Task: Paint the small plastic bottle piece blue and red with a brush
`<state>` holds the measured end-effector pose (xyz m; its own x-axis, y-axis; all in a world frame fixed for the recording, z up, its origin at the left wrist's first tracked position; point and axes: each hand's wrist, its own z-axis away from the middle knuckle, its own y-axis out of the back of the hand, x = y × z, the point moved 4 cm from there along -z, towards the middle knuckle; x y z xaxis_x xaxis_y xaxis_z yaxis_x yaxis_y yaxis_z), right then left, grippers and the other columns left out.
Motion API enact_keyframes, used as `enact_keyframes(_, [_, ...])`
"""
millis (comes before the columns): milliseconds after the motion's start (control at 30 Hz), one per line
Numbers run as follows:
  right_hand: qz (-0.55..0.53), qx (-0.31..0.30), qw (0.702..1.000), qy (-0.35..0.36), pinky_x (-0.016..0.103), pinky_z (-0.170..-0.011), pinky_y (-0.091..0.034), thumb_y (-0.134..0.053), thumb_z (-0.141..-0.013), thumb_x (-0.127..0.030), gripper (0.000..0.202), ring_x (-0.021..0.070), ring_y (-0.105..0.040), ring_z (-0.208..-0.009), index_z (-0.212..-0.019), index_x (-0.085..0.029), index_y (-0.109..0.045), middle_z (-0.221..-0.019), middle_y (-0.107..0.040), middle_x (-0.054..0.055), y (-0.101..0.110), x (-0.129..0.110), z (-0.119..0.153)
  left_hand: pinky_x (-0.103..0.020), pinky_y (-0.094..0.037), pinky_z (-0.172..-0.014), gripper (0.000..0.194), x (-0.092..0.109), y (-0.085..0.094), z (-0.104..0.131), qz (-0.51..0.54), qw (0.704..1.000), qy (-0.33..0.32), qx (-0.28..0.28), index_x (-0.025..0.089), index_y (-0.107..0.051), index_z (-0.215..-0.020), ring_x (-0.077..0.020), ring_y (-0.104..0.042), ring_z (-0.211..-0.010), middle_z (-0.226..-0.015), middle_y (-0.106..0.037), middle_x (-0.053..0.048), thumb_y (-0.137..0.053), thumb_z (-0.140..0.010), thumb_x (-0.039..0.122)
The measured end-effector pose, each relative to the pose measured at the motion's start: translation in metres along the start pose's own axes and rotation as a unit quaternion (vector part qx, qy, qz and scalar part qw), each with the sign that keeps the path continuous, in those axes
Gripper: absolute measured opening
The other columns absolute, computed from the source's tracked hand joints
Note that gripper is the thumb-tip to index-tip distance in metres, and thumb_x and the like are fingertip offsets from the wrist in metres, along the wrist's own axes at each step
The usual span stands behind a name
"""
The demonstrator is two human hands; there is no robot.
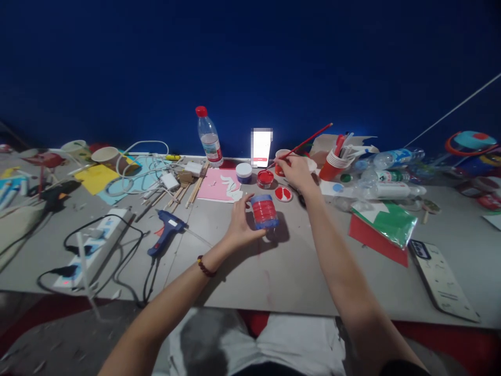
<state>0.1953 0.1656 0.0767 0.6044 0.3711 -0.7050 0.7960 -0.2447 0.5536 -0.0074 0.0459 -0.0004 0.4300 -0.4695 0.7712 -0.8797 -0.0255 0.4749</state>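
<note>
My left hand is wrapped round the side of a short plastic bottle piece, painted red in the middle with blue at both ends, and tilts it above the table. In my right hand is a thin red paintbrush, its handle end pointing up to the right. The brush's lower end is near an open jar of red paint; I cannot tell whether it touches the paint. A paper cup stands just behind my right fingers. Close to the jar lies a red-smeared lid.
Left are a glue gun, a power strip and loose cables. At the back stand a water bottle, a white-lidded jar and a lit phone. Right are red cups, plastic bottles, green sheets and another phone.
</note>
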Motion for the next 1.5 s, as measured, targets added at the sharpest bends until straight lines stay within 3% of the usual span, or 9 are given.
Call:
enact_keyframes(233, [0.081, -0.058, 0.994, -0.043, 0.045, -0.098, -0.047, -0.048, -0.094, -0.028, 0.026, 0.0287, -0.065, -0.108, -0.094, -0.021, -0.073, -0.108, -0.075, 0.010, -0.022, 0.009, 0.007, -0.050, -0.049, -0.094, 0.087, -0.002, 0.000, 0.001, -0.032, 0.999, 0.011, -0.003, 0.026, -0.042, -0.133, -0.0295, -0.055, -0.111, -0.126, -0.053, -0.011, -0.084, -0.059, 0.041])
enact_keyframes(333, [0.105, -0.065, 0.991, -0.048, 0.048, -0.104, -0.043, -0.047, -0.094, -0.023, 0.026, 0.0311, -0.062, -0.115, -0.093, -0.021, -0.073, -0.113, -0.074, 0.012, -0.025, 0.008, 0.008, -0.051, -0.048, -0.095, 0.086, -0.001, 0.000, 0.001, -0.035, 0.999, 0.011, -0.011, 0.026, -0.042, -0.132, -0.0306, -0.054, -0.113, -0.126, -0.053, -0.011, -0.085, -0.060, 0.043])
enact_keyframes(433, [0.102, -0.079, 0.991, -0.039, 0.047, -0.101, -0.045, -0.047, -0.093, -0.022, 0.025, 0.0311, -0.063, -0.111, -0.088, -0.021, -0.071, -0.108, -0.074, 0.013, -0.024, 0.005, 0.007, -0.052, -0.047, -0.096, 0.086, -0.001, 0.000, 0.000, -0.038, 0.999, 0.007, -0.013, 0.027, -0.041, -0.132, -0.0300, -0.054, -0.112, -0.127, -0.053, -0.010, -0.085, -0.059, 0.043])
enact_keyframes(533, [0.085, -0.074, 0.993, -0.031, 0.046, -0.099, -0.048, -0.047, -0.093, -0.024, 0.023, 0.0294, -0.065, -0.104, -0.087, -0.022, -0.070, -0.103, -0.074, 0.012, -0.019, 0.006, 0.004, -0.052, -0.047, -0.096, 0.086, -0.001, 0.001, -0.001, -0.038, 0.999, -0.001, -0.010, 0.028, -0.040, -0.132, -0.0300, -0.054, -0.112, -0.128, -0.053, -0.010, -0.085, -0.060, 0.042])
enact_keyframes(733, [0.085, -0.056, 0.994, -0.032, 0.046, -0.106, -0.044, -0.045, -0.094, -0.017, 0.027, 0.0289, -0.060, -0.119, -0.087, -0.023, -0.070, -0.113, -0.073, 0.009, -0.024, 0.007, 0.004, -0.052, -0.046, -0.098, 0.087, -0.001, 0.001, -0.001, -0.051, 0.999, -0.005, -0.011, 0.027, -0.041, -0.134, -0.0318, -0.053, -0.116, -0.130, -0.053, -0.011, -0.085, -0.060, 0.043])
enact_keyframes(933, [0.088, -0.083, 0.992, -0.025, 0.043, -0.098, -0.048, -0.048, -0.092, -0.016, 0.025, 0.0292, -0.065, -0.106, -0.080, -0.020, -0.069, -0.104, -0.074, 0.012, -0.022, -0.001, 0.003, -0.052, -0.043, -0.103, 0.082, 0.003, 0.004, -0.003, -0.057, 0.998, -0.028, 0.001, 0.027, -0.042, -0.132, -0.0320, -0.052, -0.120, -0.131, -0.054, -0.011, -0.083, -0.061, 0.037])
enact_keyframes(1067, [0.076, -0.055, 0.995, -0.030, 0.042, -0.097, -0.049, -0.047, -0.093, -0.022, 0.024, 0.0286, -0.066, -0.105, -0.089, -0.020, -0.071, -0.107, -0.074, 0.012, -0.018, 0.001, 0.000, -0.054, -0.041, -0.105, 0.084, 0.005, 0.005, -0.004, -0.063, 0.998, -0.028, 0.009, 0.027, -0.044, -0.132, -0.0337, -0.051, -0.121, -0.131, -0.054, -0.011, -0.083, -0.058, 0.036])
enact_keyframes(1300, [0.068, -0.039, 0.997, -0.027, 0.044, -0.101, -0.046, -0.048, -0.092, -0.023, 0.025, 0.0272, -0.065, -0.107, -0.087, -0.020, -0.072, -0.108, -0.075, 0.010, -0.032, 0.014, 0.000, -0.055, -0.037, -0.111, 0.086, 0.006, 0.006, -0.003, -0.067, 0.997, -0.016, -0.023, 0.025, -0.044, -0.137, -0.0349, -0.046, -0.129, -0.135, -0.049, -0.013, -0.082, -0.061, 0.035])
enact_keyframes(1500, [0.062, -0.054, 0.996, -0.031, 0.042, -0.090, -0.051, -0.051, -0.090, -0.024, 0.022, 0.0279, -0.067, -0.096, -0.084, -0.019, -0.071, -0.100, -0.075, 0.013, -0.023, 0.009, 0.001, -0.055, -0.038, -0.110, 0.085, 0.003, 0.007, -0.002, -0.064, 0.998, -0.029, -0.001, 0.024, -0.042, -0.136, -0.0344, -0.048, -0.127, -0.134, -0.051, -0.013, -0.081, -0.062, 0.036])
